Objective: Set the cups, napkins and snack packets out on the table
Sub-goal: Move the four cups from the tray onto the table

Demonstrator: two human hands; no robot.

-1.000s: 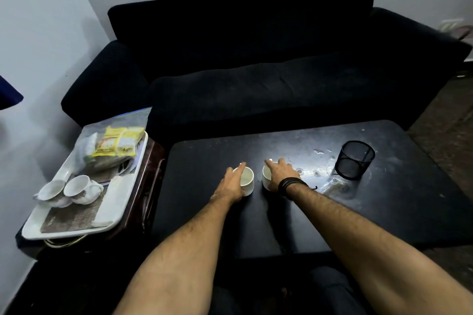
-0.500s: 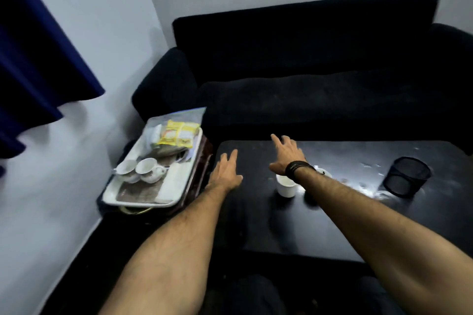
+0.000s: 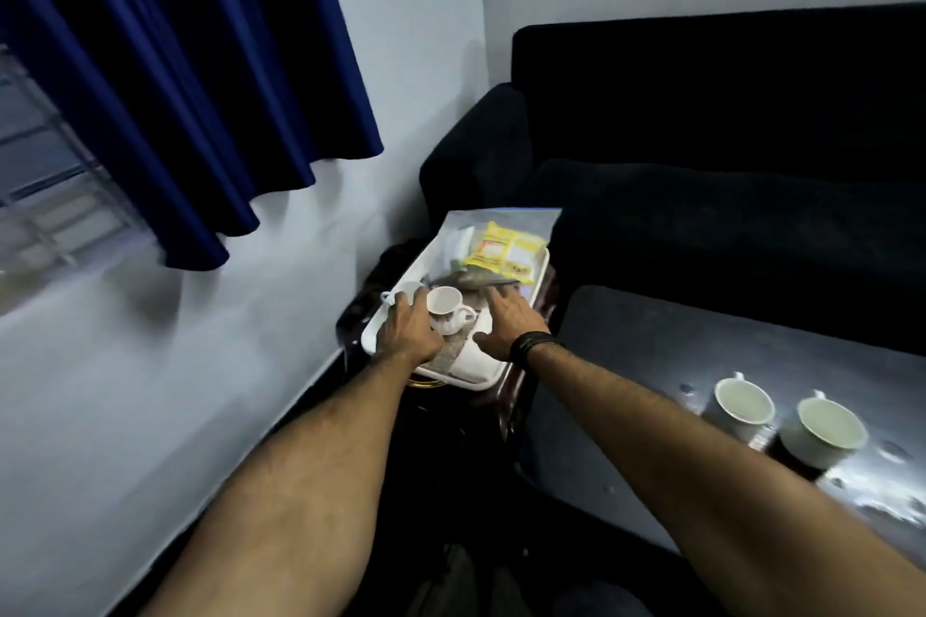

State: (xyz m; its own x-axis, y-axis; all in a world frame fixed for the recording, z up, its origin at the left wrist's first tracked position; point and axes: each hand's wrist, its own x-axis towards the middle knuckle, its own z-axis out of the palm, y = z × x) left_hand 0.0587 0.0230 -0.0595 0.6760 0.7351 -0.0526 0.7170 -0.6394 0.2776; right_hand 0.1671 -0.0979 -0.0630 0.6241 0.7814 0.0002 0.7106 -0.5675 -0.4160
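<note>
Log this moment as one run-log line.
phase: fetching from tray | left hand: open beside cups on tray | right hand: open over tray | table: two cups placed

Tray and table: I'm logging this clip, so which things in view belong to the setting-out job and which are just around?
Part of the job:
- two cups on the tray
- two cups on the table
- yellow snack packets
- white tray
- black table
- left hand, right hand

Just around:
- blue curtain
- black sofa
- wristband
</note>
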